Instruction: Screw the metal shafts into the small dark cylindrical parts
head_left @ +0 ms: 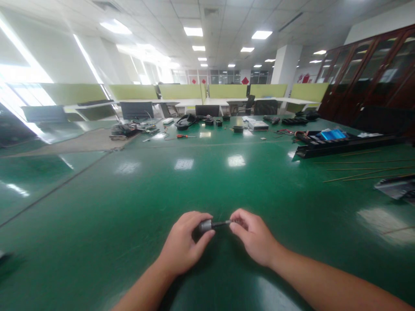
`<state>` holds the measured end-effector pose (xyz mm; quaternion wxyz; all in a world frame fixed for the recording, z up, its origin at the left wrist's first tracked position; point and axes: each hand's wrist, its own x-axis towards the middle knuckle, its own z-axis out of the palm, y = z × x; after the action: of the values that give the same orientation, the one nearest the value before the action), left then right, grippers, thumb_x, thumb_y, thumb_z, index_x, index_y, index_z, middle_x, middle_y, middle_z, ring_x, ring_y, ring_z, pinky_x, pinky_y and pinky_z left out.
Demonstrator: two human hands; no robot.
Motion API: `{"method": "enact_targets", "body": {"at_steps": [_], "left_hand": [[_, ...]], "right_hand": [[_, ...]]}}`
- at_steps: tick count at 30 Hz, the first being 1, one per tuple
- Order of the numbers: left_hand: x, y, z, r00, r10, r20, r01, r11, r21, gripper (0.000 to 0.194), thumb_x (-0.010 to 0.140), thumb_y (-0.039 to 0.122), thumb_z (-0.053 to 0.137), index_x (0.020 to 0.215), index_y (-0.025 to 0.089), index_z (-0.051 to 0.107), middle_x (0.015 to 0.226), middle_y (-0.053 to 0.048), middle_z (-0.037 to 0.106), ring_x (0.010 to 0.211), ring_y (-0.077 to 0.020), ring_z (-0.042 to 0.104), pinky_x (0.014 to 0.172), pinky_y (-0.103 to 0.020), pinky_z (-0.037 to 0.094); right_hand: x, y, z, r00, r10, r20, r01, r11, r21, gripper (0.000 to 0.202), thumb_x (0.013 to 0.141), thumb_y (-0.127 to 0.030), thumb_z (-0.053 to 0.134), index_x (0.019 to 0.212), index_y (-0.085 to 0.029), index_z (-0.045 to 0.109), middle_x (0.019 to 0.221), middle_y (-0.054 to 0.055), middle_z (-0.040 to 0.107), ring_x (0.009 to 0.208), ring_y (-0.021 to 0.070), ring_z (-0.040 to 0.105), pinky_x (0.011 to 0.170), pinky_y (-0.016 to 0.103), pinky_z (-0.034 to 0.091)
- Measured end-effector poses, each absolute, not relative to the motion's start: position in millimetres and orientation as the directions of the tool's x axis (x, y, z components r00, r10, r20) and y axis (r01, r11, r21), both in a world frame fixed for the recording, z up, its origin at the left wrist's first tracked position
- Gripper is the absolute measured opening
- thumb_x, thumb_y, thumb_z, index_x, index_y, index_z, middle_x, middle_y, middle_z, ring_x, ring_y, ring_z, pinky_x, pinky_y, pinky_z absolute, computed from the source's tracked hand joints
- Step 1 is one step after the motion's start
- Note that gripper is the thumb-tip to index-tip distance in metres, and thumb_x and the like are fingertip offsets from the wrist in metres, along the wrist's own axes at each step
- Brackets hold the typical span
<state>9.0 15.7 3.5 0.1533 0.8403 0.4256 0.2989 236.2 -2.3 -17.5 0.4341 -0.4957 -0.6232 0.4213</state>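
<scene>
The left hand [184,242] holds a grey cylinder [205,226] and the right hand [257,239] pinches its dark shaft [221,223] at the end.

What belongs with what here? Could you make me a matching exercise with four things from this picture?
1. Left hand
2. Right hand
3. Screwdriver
4. Thin rods

A. lying toward the right side of the green table
B. fingertips at the end of the dark shaft
C. orange handle, toward the far side
D. around the grey cylinder

Pairs: 1-D, 2-B, 3-C, 4-A
</scene>
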Motion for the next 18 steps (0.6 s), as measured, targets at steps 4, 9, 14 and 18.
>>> {"method": "enact_targets", "body": {"at_steps": [4, 9, 14, 18], "left_hand": [[5.6, 17.9, 1.1, 0.415, 0.841, 0.348, 0.651, -0.541, 0.532, 0.028, 0.092, 0.041, 0.058, 0.113, 0.023, 0.065, 0.109, -0.007, 0.069, 0.101, -0.0256, 0.063, 0.091, -0.041, 0.050], [6.1, 18.1, 3.4, 0.319, 0.882, 0.347, 0.681, -0.468, 0.564, 0.035, 0.094, 0.049, 0.052, 0.114, 0.023, 0.061, 0.108, -0.008, 0.068, 0.097, -0.0255, 0.064, 0.087, -0.039, 0.050], [10.7, 19.2, 5.2, 0.154, 0.936, 0.316, 0.727, -0.323, 0.606, 0.038, 0.096, 0.050, 0.042, 0.119, 0.021, 0.053, 0.092, -0.004, 0.065, 0.076, -0.0218, 0.063, 0.072, -0.034, 0.052], [8.3, 27.5, -1.5, 0.087, 0.938, 0.335, 0.711, -0.294, 0.639, 0.047, 0.094, 0.049, 0.043, 0.129, 0.019, 0.052, 0.116, -0.010, 0.065, 0.103, -0.0276, 0.064, 0.094, -0.042, 0.051]], "right_hand": [[237.1, 5.0, -22.9, -0.027, 0.997, 0.075, -0.082, 0.072, -0.994, 0.036, 0.093, -0.047, 0.051, 0.075, -0.017, 0.058, 0.067, 0.001, 0.060, 0.060, 0.0153, 0.058, 0.060, 0.027, 0.045], [235.5, 10.3, -24.8, -0.019, 0.999, -0.044, -0.248, -0.048, -0.967, 0.053, 0.088, -0.065, 0.050, 0.060, -0.021, 0.043, 0.045, -0.005, 0.045, 0.037, 0.0104, 0.042, 0.041, 0.023, 0.033], [233.4, 9.4, -24.9, -0.059, 0.998, -0.032, -0.168, -0.042, -0.985, 0.059, 0.086, -0.072, 0.050, 0.058, -0.021, 0.043, 0.044, -0.005, 0.044, 0.036, 0.0091, 0.042, 0.040, 0.022, 0.033], [232.0, 10.2, -25.3, -0.074, 0.997, -0.006, -0.113, -0.014, -0.994, 0.060, 0.086, -0.074, 0.048, 0.058, -0.020, 0.047, 0.045, -0.005, 0.047, 0.037, 0.0094, 0.044, 0.042, 0.022, 0.035]]}}
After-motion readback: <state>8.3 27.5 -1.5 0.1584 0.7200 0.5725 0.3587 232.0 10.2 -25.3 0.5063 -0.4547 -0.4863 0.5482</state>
